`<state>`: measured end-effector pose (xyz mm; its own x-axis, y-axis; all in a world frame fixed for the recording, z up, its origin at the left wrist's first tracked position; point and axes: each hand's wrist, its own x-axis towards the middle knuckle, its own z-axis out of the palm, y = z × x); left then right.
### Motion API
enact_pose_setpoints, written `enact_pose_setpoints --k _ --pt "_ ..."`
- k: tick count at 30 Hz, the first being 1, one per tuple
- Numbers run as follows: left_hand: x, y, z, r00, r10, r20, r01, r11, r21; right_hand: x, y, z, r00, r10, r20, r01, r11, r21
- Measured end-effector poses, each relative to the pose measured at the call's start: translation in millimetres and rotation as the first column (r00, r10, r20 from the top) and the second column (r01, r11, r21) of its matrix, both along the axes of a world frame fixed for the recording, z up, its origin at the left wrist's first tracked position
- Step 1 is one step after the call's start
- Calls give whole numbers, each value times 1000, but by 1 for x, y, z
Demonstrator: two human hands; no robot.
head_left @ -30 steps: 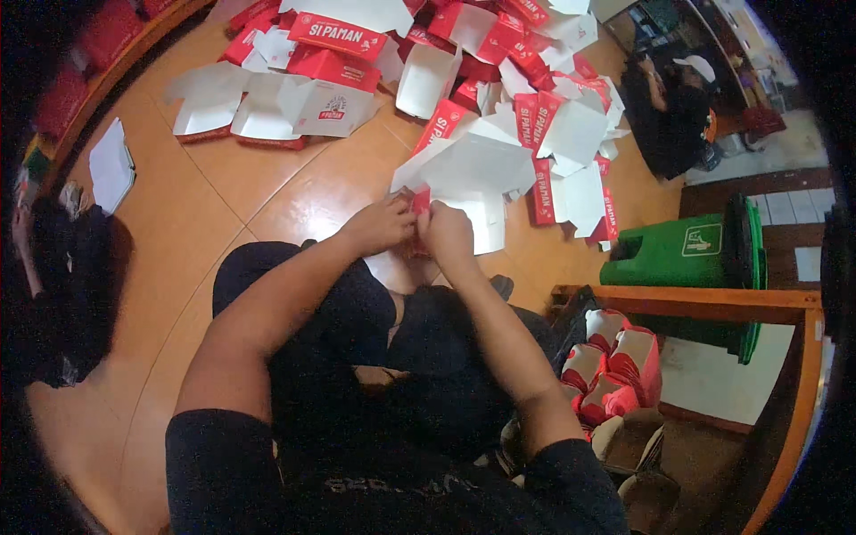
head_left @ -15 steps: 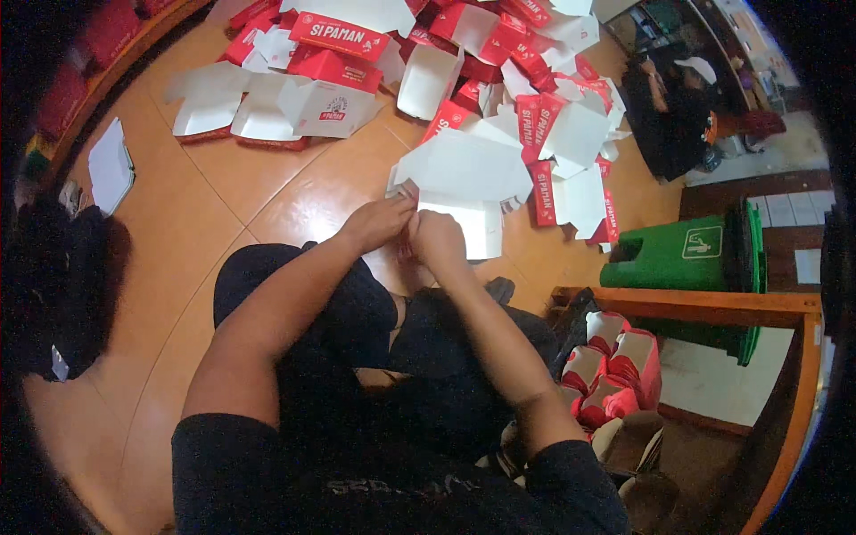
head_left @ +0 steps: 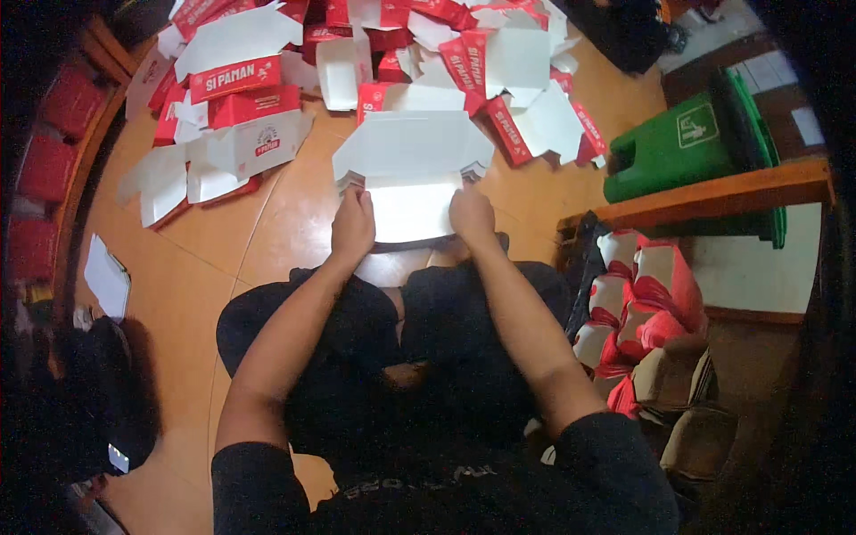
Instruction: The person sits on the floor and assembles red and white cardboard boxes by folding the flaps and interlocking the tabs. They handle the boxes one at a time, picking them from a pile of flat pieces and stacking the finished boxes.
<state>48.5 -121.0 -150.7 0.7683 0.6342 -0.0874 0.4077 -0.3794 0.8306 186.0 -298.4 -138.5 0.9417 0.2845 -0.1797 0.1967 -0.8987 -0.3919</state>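
A cardboard food box (head_left: 410, 207) lies in front of my crossed legs, its white inside facing up and its lid flap (head_left: 403, 147) standing open on the far side. My left hand (head_left: 355, 221) is closed round the box's left end, by a folded corner. On the opposite end, my right hand (head_left: 472, 214) grips in the same way, fingers wrapped on the side wall. Both thumbs rest near the corner folds. The underside of the box is hidden.
A heap of red-and-white open boxes (head_left: 239, 76) spreads over the tiled floor ahead. To the right stand a green bin (head_left: 664, 143), a wooden beam (head_left: 722, 193) and bundled red-and-white stacks (head_left: 637, 294). A dark bag (head_left: 85, 383) and a white sheet (head_left: 107, 275) lie at left.
My hands have moved apart from the box's left corner to its two ends. The box now faces me squarely. The view has shifted, so the heap appears farther left and higher.
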Motion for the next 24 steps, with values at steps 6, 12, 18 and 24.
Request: enact_pose_setpoints --k 6,12,18,24 --pt "0 1 3 999 -25 -36 26 1000 15 2 -4 -7 998 63 9 -63 996 -57" --pt "-6 5 -12 1000 23 10 -24 997 70 68 -17 64 1000 12 10 -13 997 71" --pt "5 -8 6 999 -32 2 32 999 17 184 -87 -27 813 -264 518 206 964 167" --pt "-16 5 20 1000 10 10 -10 1000 21 204 -101 12 945 -168 282 118 975 188"
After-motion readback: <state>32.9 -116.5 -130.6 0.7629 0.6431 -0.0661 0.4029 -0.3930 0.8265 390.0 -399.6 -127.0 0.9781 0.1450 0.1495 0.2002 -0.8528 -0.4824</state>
